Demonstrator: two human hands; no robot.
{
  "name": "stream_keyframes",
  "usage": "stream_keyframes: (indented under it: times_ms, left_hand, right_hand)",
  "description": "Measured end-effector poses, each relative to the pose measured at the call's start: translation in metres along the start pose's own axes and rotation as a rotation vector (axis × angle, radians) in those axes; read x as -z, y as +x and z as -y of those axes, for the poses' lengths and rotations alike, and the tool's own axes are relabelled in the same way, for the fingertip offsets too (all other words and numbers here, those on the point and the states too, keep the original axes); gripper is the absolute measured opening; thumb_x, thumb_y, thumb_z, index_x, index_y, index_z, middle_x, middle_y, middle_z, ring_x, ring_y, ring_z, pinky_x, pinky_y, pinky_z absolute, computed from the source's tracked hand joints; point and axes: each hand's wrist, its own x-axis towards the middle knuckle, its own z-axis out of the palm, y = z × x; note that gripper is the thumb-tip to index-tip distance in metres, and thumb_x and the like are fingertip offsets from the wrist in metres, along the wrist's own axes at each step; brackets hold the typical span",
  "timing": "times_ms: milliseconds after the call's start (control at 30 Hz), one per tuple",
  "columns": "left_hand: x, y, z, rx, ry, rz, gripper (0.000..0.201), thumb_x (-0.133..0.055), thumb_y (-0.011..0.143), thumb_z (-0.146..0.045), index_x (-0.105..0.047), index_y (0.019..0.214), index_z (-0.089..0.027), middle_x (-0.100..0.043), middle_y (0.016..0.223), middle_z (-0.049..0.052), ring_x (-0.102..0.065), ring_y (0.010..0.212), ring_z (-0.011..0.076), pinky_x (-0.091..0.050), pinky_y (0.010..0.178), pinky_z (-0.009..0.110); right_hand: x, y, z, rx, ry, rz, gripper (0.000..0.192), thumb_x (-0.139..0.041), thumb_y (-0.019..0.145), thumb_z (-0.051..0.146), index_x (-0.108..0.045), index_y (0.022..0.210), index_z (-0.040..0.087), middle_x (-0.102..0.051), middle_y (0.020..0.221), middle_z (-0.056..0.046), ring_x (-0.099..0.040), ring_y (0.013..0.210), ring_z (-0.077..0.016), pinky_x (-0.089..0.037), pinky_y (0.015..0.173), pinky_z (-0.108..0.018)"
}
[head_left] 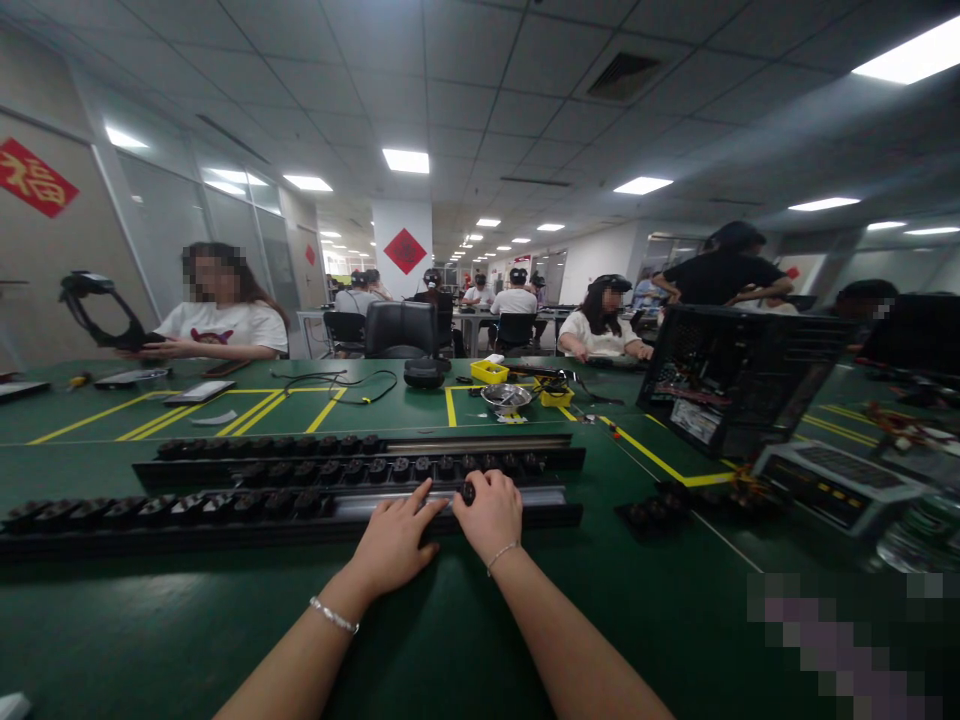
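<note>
Three long black rails lie side by side across the green table, each carrying a row of small black round parts. My left hand (395,540) rests on the nearest rail (547,514), fingers spread and touching its metal track. My right hand (491,512) is beside it, fingers curled around one small black round part (468,492) at the rail. The middle rail (360,468) and the far rail (480,443) lie just beyond my hands. A small pile of loose black parts (651,508) sits to the right.
An open black computer case (739,375) and a grey unit (840,485) stand at the right. Yellow bins (489,372) and a metal bowl (506,398) sit mid-table, with a black cable (341,383). Other people sit at tables beyond.
</note>
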Motion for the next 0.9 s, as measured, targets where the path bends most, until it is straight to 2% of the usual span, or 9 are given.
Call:
stream_keyframes:
  times_ms: [333,900]
  left_hand:
    - [0.0006,-0.0009,-0.0006,-0.005,0.035,-0.007,0.064,-0.054,0.07,-0.033,-0.034,0.131,-0.037,-0.023,0.149,0.003,-0.04,0.124,0.0233,-0.031,0.098,0.042]
    - [-0.0053,-0.001,0.0018,0.018,0.053,-0.05,0.062,-0.055,0.07,-0.033,-0.037,0.129,-0.039,-0.031,0.145,-0.001,-0.042,0.119,0.0248,-0.033,0.097,0.043]
  right_hand:
    - [0.0005,-0.0006,0.001,-0.016,0.008,-0.026,0.019,-0.054,0.074,0.035,-0.06,0.09,0.025,-0.056,0.094,-0.005,-0.047,0.096,-0.0205,-0.03,0.085,-0.033]
    - [-0.0022,0.0003,-0.0055,-0.032,-0.004,-0.049,0.019,-0.053,0.074,0.032,-0.059,0.09,0.024,-0.056,0.093,-0.005,-0.047,0.096,-0.0201,-0.028,0.087,-0.033]
